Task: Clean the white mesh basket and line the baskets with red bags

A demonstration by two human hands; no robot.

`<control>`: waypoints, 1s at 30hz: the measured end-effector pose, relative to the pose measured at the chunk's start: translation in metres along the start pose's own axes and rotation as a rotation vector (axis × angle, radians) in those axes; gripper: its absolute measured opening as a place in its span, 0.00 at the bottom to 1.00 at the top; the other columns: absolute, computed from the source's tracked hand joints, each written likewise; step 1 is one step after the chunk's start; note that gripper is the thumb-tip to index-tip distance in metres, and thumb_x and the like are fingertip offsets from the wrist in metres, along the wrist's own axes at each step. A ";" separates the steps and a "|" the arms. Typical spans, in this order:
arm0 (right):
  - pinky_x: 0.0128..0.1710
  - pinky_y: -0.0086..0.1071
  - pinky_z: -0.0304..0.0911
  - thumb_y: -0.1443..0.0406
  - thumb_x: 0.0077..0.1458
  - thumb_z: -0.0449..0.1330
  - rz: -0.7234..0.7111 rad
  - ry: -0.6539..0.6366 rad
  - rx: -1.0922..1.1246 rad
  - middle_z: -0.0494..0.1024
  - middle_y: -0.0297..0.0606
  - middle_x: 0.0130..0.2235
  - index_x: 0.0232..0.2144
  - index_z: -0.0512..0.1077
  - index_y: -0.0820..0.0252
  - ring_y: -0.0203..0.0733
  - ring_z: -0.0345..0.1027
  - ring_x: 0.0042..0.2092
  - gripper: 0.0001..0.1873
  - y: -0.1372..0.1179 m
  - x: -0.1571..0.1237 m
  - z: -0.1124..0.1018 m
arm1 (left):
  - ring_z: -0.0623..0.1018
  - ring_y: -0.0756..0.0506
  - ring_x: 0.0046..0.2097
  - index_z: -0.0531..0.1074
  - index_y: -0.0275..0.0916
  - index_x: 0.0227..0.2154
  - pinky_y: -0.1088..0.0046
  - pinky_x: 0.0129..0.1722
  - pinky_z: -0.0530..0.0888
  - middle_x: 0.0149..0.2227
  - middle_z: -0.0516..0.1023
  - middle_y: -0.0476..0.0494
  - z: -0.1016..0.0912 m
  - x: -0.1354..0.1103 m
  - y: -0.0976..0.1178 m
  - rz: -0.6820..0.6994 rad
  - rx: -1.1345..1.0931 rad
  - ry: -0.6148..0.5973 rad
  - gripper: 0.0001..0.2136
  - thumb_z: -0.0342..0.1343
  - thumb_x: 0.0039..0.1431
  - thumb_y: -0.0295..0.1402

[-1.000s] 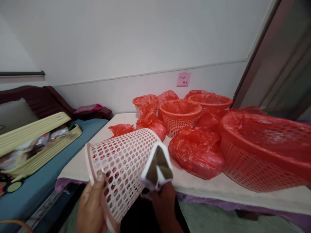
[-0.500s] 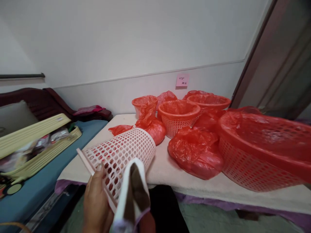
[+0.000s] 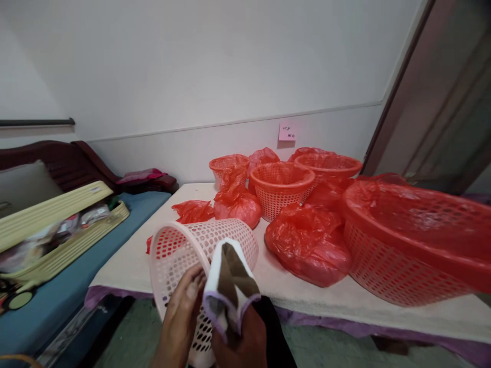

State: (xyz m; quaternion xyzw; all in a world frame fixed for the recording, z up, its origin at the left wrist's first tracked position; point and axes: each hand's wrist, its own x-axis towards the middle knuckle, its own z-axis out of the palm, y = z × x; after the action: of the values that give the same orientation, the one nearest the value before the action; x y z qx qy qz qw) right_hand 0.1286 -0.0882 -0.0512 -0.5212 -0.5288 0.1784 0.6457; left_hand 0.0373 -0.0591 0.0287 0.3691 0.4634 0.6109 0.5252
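Observation:
Near the table's front edge, a pale pink perforated plastic wastebasket [image 3: 230,230] lies tipped on its side, its mouth turned toward me and to the left. My left hand [image 3: 178,317] is closed at the basket's near rim, with its fingers reaching into the mouth. Close beside it, my right hand [image 3: 241,337] grips a folded cloth [image 3: 233,276], brown and white with a purple edge. The cloth hides part of the basket's side and rim, and most of the right hand's fingers are covered by it.
Several red baskets lined with red bags, such as a large one [image 3: 399,260] and a smaller one [image 3: 276,197], stand behind and right. Between them sit filled red plastic bags [image 3: 310,245]. Left, an open cream suitcase [image 3: 76,204] lies on a blue bed [image 3: 146,204].
The basket has turned so that its mouth now faces me more. My left hand has shifted right, into the mouth at the rim, and my right hand with the cloth has moved right.

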 end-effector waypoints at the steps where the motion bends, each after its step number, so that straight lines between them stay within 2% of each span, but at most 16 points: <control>1: 0.40 0.38 0.74 0.62 0.47 0.61 0.047 0.016 0.047 0.80 0.45 0.38 0.46 0.74 0.60 0.50 0.76 0.39 0.21 -0.002 0.008 -0.003 | 0.76 0.31 0.53 0.79 0.39 0.43 0.56 0.54 0.73 0.48 0.80 0.36 -0.008 -0.003 -0.010 0.005 0.040 -0.113 0.25 0.67 0.43 0.50; 2: 0.36 0.35 0.74 0.62 0.47 0.61 0.104 0.032 0.093 0.80 0.42 0.34 0.42 0.75 0.60 0.47 0.75 0.34 0.18 -0.005 0.017 -0.007 | 0.76 0.30 0.53 0.79 0.40 0.44 0.54 0.54 0.73 0.49 0.80 0.34 -0.018 -0.006 -0.022 0.012 0.087 -0.208 0.28 0.67 0.42 0.51; 4: 0.29 0.30 0.71 0.62 0.47 0.61 0.225 0.078 0.174 0.77 0.37 0.27 0.35 0.74 0.60 0.41 0.70 0.28 0.11 -0.010 0.032 -0.015 | 0.76 0.30 0.54 0.78 0.44 0.47 0.54 0.52 0.74 0.52 0.78 0.35 -0.044 -0.008 -0.050 0.106 0.284 -0.241 0.30 0.69 0.39 0.50; 5: 0.26 0.28 0.69 0.62 0.47 0.62 0.277 0.103 0.208 0.75 0.34 0.25 0.33 0.73 0.61 0.39 0.68 0.26 0.10 -0.013 0.038 -0.019 | 0.74 0.29 0.56 0.76 0.45 0.50 0.53 0.53 0.73 0.54 0.76 0.35 -0.058 -0.007 -0.065 0.188 0.431 -0.304 0.31 0.70 0.39 0.46; 7: 0.24 0.27 0.66 0.61 0.47 0.63 0.347 0.121 0.269 0.73 0.32 0.24 0.32 0.73 0.61 0.36 0.65 0.25 0.11 -0.016 0.048 -0.025 | 0.76 0.33 0.54 0.74 0.51 0.53 0.54 0.54 0.73 0.54 0.77 0.39 -0.084 -0.001 -0.088 0.442 0.775 -0.429 0.29 0.68 0.43 0.35; 8: 0.24 0.27 0.65 0.60 0.47 0.64 0.360 0.108 0.292 0.73 0.32 0.24 0.32 0.72 0.62 0.36 0.64 0.25 0.12 -0.017 0.050 -0.028 | 0.79 0.34 0.52 0.71 0.52 0.55 0.57 0.51 0.75 0.53 0.78 0.41 -0.094 0.004 -0.095 0.602 0.928 -0.521 0.33 0.67 0.42 0.32; 11: 0.30 0.30 0.69 0.57 0.48 0.64 0.329 0.015 0.332 0.76 0.35 0.29 0.36 0.72 0.62 0.39 0.68 0.30 0.15 -0.019 0.051 -0.031 | 0.79 0.40 0.51 0.65 0.49 0.60 0.67 0.50 0.76 0.53 0.78 0.42 -0.108 0.019 -0.094 0.888 1.205 -0.635 0.34 0.59 0.48 0.25; 14: 0.39 0.34 0.71 0.59 0.53 0.62 0.254 -0.051 0.362 0.79 0.39 0.37 0.42 0.72 0.59 0.43 0.72 0.37 0.15 -0.017 0.045 -0.030 | 0.80 0.42 0.49 0.66 0.47 0.60 0.71 0.49 0.76 0.50 0.80 0.42 -0.100 0.024 -0.073 0.973 1.175 -0.687 0.29 0.55 0.54 0.24; 17: 0.44 0.39 0.70 0.67 0.50 0.59 0.071 -0.114 0.226 0.78 0.39 0.38 0.45 0.71 0.57 0.45 0.72 0.41 0.18 0.002 0.040 -0.024 | 0.81 0.42 0.48 0.72 0.47 0.55 0.71 0.49 0.76 0.49 0.81 0.43 -0.083 0.017 -0.054 0.815 1.022 -0.633 0.21 0.53 0.59 0.26; 20: 0.47 0.45 0.67 0.72 0.43 0.55 -0.088 -0.078 -0.053 0.76 0.42 0.40 0.43 0.72 0.57 0.50 0.70 0.45 0.22 0.045 0.043 -0.018 | 0.82 0.40 0.45 0.80 0.44 0.44 0.69 0.46 0.78 0.44 0.83 0.44 -0.072 0.008 -0.044 0.495 0.855 -0.317 0.13 0.55 0.60 0.36; 22: 0.43 0.44 0.67 0.71 0.43 0.53 -0.010 0.062 -0.172 0.75 0.42 0.37 0.36 0.71 0.58 0.49 0.69 0.41 0.15 0.075 0.048 -0.016 | 0.82 0.37 0.44 0.82 0.41 0.37 0.67 0.45 0.79 0.39 0.84 0.42 -0.067 0.006 -0.040 0.284 0.709 -0.073 0.14 0.60 0.54 0.44; 24: 0.35 0.40 0.67 0.68 0.47 0.55 0.126 0.170 -0.207 0.72 0.38 0.29 0.30 0.68 0.58 0.46 0.67 0.33 0.04 0.095 0.051 -0.015 | 0.81 0.36 0.46 0.82 0.38 0.35 0.66 0.45 0.78 0.38 0.85 0.42 -0.061 0.005 -0.036 0.140 0.556 0.097 0.18 0.65 0.46 0.47; 25: 0.32 0.37 0.65 0.66 0.49 0.56 0.182 0.203 -0.209 0.70 0.35 0.27 0.27 0.66 0.57 0.44 0.66 0.30 0.01 0.098 0.049 -0.014 | 0.81 0.36 0.46 0.81 0.38 0.36 0.67 0.45 0.78 0.37 0.85 0.42 -0.056 0.006 -0.033 0.099 0.476 0.147 0.20 0.67 0.42 0.46; 27: 0.28 0.35 0.64 0.63 0.52 0.58 0.213 0.216 -0.199 0.70 0.34 0.24 0.25 0.64 0.56 0.41 0.64 0.27 0.07 0.092 0.040 -0.008 | 0.81 0.37 0.45 0.80 0.38 0.38 0.67 0.44 0.78 0.37 0.84 0.44 -0.043 0.007 -0.027 0.051 0.320 0.205 0.21 0.69 0.40 0.44; 29: 0.29 0.35 0.66 0.62 0.53 0.59 0.101 0.126 -0.173 0.73 0.37 0.27 0.28 0.68 0.56 0.43 0.67 0.29 0.05 0.074 0.022 0.005 | 0.82 0.37 0.42 0.79 0.38 0.40 0.65 0.40 0.80 0.34 0.84 0.45 -0.028 0.008 -0.019 0.043 0.200 0.239 0.21 0.68 0.42 0.42; 30: 0.30 0.36 0.68 0.62 0.53 0.59 0.003 0.047 -0.157 0.76 0.38 0.31 0.34 0.71 0.56 0.46 0.70 0.33 0.05 0.064 0.012 0.013 | 0.82 0.37 0.39 0.79 0.38 0.39 0.64 0.38 0.80 0.31 0.84 0.45 -0.021 0.008 -0.016 0.047 0.164 0.253 0.20 0.68 0.42 0.42</control>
State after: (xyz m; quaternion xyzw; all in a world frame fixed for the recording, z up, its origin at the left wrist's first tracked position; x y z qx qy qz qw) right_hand 0.1425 -0.0472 -0.1020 -0.5751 -0.5248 0.1252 0.6149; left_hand 0.0206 -0.0542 0.0070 0.3416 0.5654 0.6246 0.4164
